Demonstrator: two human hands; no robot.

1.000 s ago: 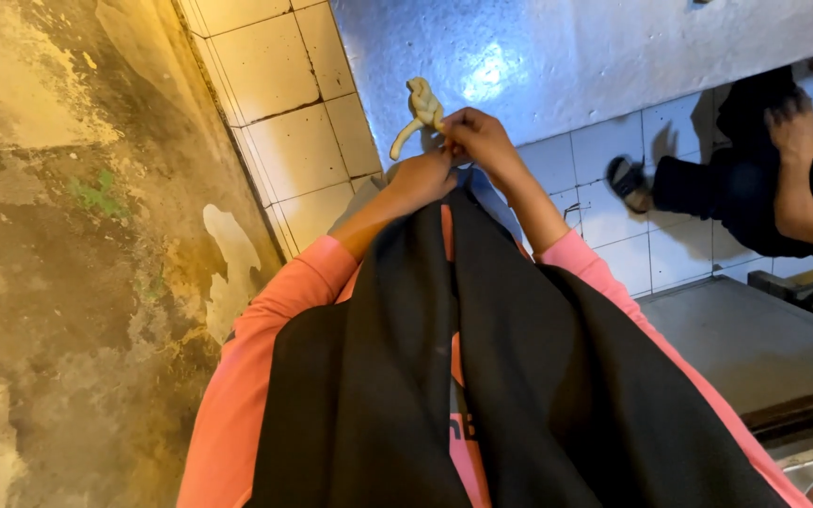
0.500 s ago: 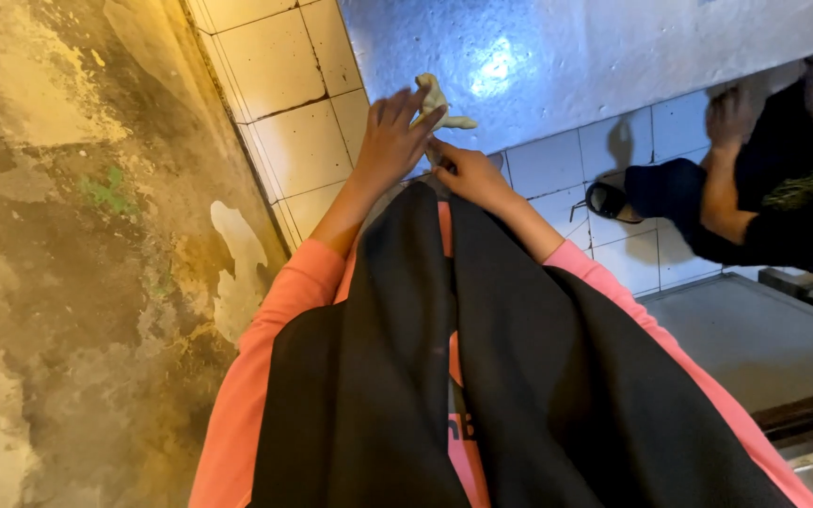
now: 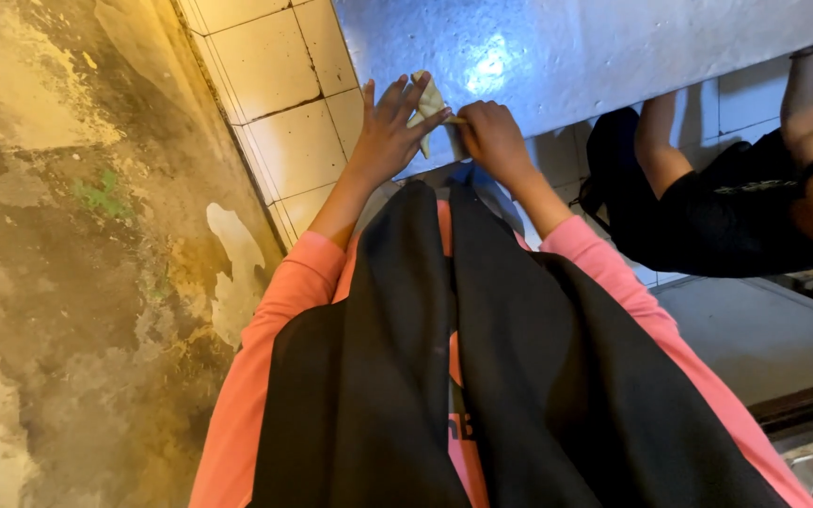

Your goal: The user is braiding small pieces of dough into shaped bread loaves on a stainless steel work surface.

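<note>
Both hands meet on a small pale lump of dough at the near edge of the grey desk.

Left hand has its grip loose, fingers spread, the dough resting against the fingertips; right hand has its grip closed, pinching the dough's right side. Pink sleeves and a black apron fill the near view. Cream wall tiles stand left of the desk, with a stained floor further left. Another person in black is at the right.

A worn food-prep kitchen: steel counter, white tiled wall, stained concrete floor.
</note>
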